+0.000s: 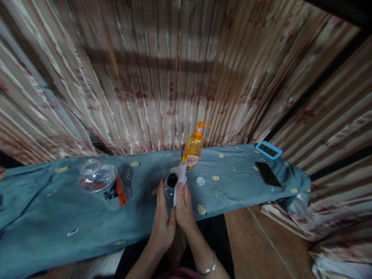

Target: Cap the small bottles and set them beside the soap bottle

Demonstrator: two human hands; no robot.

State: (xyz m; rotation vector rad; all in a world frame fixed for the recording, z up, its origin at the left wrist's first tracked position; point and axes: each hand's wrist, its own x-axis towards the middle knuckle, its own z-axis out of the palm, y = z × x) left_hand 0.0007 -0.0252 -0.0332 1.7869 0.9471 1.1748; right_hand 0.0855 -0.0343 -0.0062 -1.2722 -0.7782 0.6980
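My left hand (162, 221) is wrapped round a small clear bottle with a black top (170, 190), held upright just above the near edge of the blue cloth. My right hand (182, 207) presses a white tissue (180, 174) against the side of the bottle near its neck. A silver bracelet sits on my right wrist. Both hands are close together, fingers closed on what they hold.
An orange pump bottle of soap (193, 147) stands behind the hands. A small white cap (200, 181) lies to the right. A clear plastic jar (99, 180) lies on its side at left. A black phone (267, 174) and blue-framed device (268, 150) lie on the blue cloth (43, 209). Striped curtains hang behind.
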